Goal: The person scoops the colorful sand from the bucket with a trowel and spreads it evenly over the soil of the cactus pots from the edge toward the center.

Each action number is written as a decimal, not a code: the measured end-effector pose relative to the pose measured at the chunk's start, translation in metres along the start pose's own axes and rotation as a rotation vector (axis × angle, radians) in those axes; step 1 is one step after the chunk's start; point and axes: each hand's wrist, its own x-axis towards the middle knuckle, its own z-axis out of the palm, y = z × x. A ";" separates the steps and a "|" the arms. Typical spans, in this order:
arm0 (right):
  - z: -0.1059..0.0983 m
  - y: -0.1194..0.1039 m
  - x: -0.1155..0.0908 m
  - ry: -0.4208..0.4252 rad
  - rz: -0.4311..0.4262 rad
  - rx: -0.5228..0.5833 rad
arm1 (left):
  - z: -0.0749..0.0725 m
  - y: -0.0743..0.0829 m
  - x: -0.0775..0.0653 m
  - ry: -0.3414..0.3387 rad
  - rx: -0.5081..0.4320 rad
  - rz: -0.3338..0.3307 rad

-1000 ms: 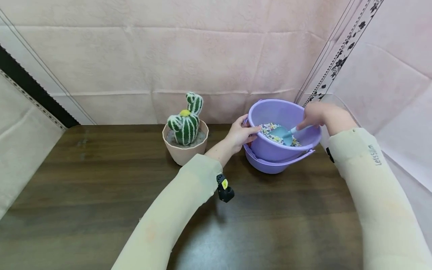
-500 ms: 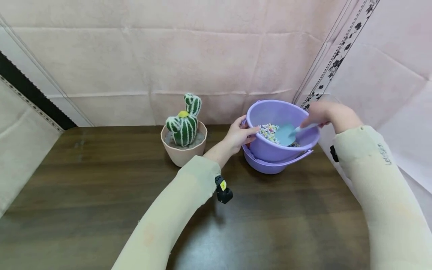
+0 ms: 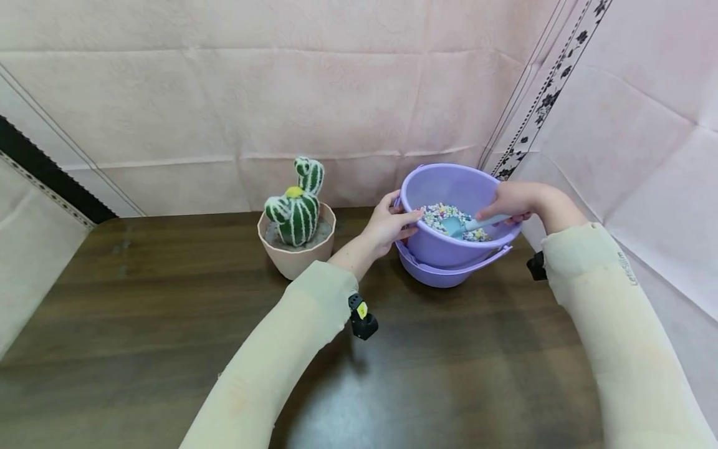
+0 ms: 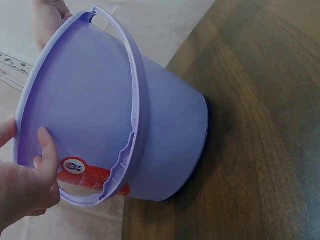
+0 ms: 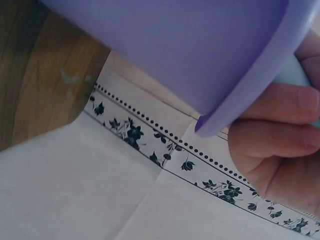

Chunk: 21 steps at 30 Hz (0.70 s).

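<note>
A lilac plastic bucket (image 3: 449,252) stands on the table, holding small multicoloured pellets (image 3: 440,213). Its handle (image 4: 140,85) hangs down around the outside. My left hand (image 3: 387,226) grips the rim on the left, thumb over the edge and fingers against the outer wall, beside a red label (image 4: 87,175). Over the right rim, my right hand (image 3: 513,202) holds a light blue toy shovel (image 3: 482,223) by its handle. The shovel's blade lies partly sunk among the pellets. In the right wrist view, curled fingers (image 5: 280,107) wrap the shovel handle just beyond the rim.
Left of the bucket stands a knitted green cactus (image 3: 297,218) in a beige pot (image 3: 297,259), close to my left forearm. The brown wooden table (image 3: 168,312) meets a cloth-covered wall (image 3: 336,106) behind, and another cloth wall (image 3: 645,125) rises close on the right.
My right hand moved slightly back right, then left and down, and the shovel's blade has shifted left, lower among the pellets. The left hand keeps its grip. The head view has turned slightly right.
</note>
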 end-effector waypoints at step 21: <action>-0.001 0.004 -0.017 -0.015 0.025 0.255 | -0.001 -0.001 0.001 0.002 -0.006 0.006</action>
